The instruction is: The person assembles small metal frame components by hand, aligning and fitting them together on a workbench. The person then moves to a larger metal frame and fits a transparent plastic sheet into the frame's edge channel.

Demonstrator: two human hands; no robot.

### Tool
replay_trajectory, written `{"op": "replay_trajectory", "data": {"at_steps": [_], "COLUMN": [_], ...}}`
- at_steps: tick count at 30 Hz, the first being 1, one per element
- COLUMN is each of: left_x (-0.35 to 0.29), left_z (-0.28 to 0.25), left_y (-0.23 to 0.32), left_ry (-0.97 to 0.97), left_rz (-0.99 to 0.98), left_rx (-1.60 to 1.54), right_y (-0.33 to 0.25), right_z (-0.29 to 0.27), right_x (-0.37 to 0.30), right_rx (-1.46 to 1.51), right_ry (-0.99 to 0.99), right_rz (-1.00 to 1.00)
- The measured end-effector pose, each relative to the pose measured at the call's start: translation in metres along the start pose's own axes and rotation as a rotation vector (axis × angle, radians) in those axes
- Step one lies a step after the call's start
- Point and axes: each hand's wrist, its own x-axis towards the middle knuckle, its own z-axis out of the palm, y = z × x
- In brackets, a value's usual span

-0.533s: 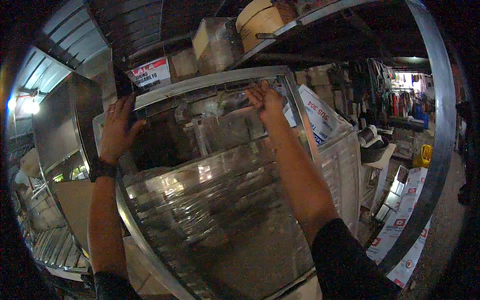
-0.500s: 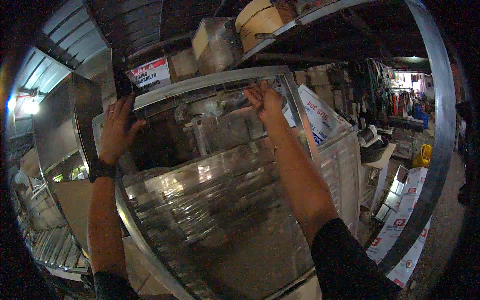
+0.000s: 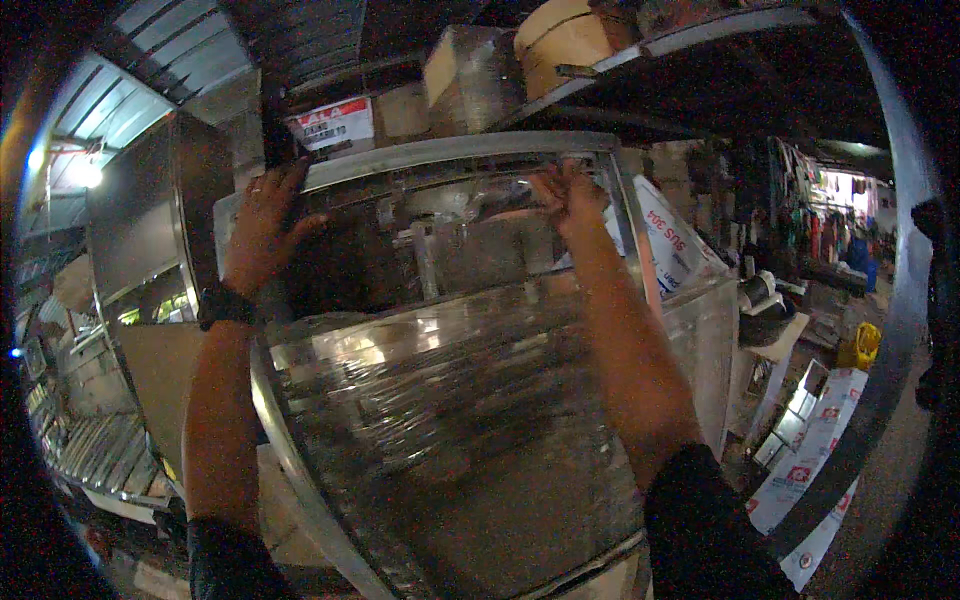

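A large rectangular metal frame (image 3: 455,149) stands tilted in front of me, its top rail running across the upper middle. My left hand (image 3: 268,228) rests at the frame's upper left corner, fingers stretched over the rail and thumb spread apart. A dark band circles that wrist. My right hand (image 3: 572,203) is just below the top rail near the upper right corner, its fingers drawn together. Whatever they pinch, if anything, is too blurred to make out. Through the frame shows a bulky stack wrapped in shiny clear film (image 3: 430,400).
A shelf above holds a wrapped box (image 3: 470,80) and a round tan container (image 3: 562,45). Metal cabinets (image 3: 140,230) stand at left. A curved metal bar (image 3: 895,250) crosses the right side. Beyond it are a yellow object (image 3: 866,345) and a white printed sheet (image 3: 810,450).
The view has shifted, so the scene sits farther right. My right hand's fingers have drawn closer together near the upper right corner. My left hand stays at the frame's corner.
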Motion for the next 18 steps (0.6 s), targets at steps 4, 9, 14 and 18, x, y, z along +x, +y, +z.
{"op": "replay_trajectory", "data": {"at_steps": [4,9,14,18], "left_x": [-0.001,-0.001,0.004,0.001], "left_z": [0.006,0.009,0.006,0.005], "left_y": [-0.004,-0.009,-0.007,-0.003], "left_ry": [0.098,0.147,0.072,0.123], "left_rz": [0.080,0.149,0.104,0.124], "left_rx": [0.040,0.030,0.078,0.078], "right_y": [0.000,-0.004,-0.004,-0.011], "right_z": [-0.023,-0.021,-0.007,-0.029], "right_x": [0.030,0.029,0.023,0.037], "right_rx": [-0.062,-0.103,-0.170,-0.210], "right_ry": [-0.217,-0.092,-0.031,-0.100], "right_rz": [-0.087,-0.049,-0.056,0.071]}}
